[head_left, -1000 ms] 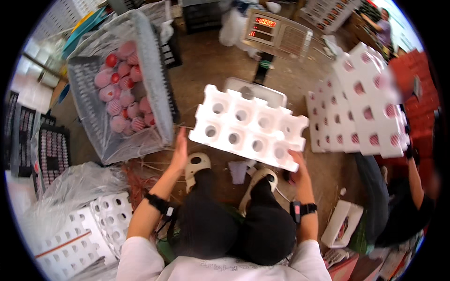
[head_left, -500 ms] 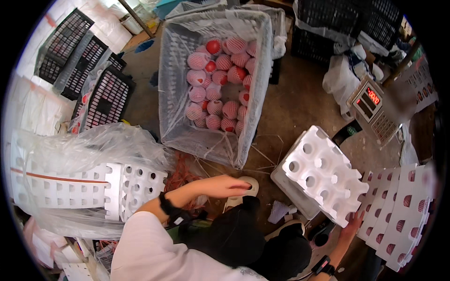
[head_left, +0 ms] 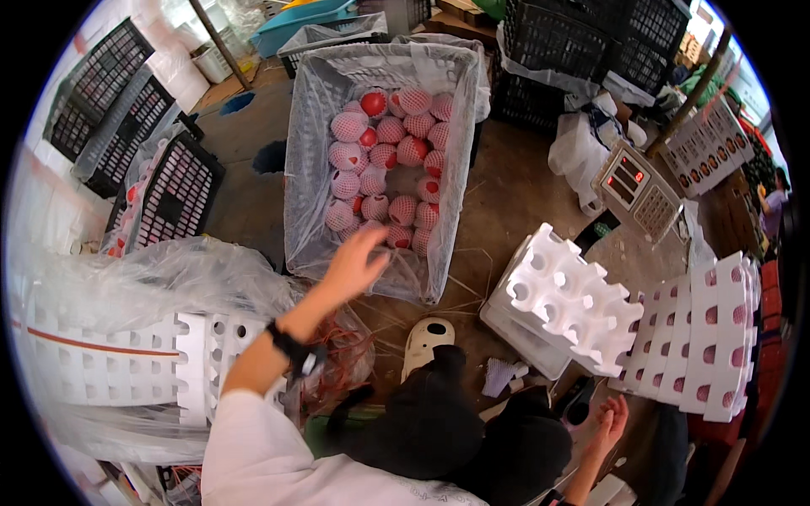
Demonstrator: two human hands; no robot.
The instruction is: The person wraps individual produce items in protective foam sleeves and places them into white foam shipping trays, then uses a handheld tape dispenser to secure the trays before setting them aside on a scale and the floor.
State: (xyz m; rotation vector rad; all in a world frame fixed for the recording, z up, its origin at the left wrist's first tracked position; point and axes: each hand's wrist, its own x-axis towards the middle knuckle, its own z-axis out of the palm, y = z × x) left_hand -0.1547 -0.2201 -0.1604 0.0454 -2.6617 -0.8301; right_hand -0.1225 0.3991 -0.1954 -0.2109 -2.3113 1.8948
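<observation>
My left hand (head_left: 359, 257) is over the near end of a lined crate (head_left: 297, 211), its fingers stretched out and slightly smeared. Nothing shows in it. Just beyond the fingertips, round red fruits (head_left: 390, 156) in pink foam nets lie inside the crate. Low on the right, my right hand (head_left: 606, 422) hangs in the air with its fingers apart and holds nothing. It is nearest to a white foam tray (head_left: 582, 304) with round hollows, whose visible hollows hold no fruit. That tray rests tilted on a pale platform (head_left: 523, 341).
At the right stand stacked white trays (head_left: 692, 337) with netted fruits showing through their openings. A digital scale display (head_left: 637, 190) is behind the foam tray. More white trays (head_left: 110, 358) lie under clear plastic at the left. Black crates (head_left: 177, 194) stand far left and at the back.
My left hand has moved forward from above my knees to the crate's near end. My right hand has come away from the foam tray's near corner. The view has shifted slightly.
</observation>
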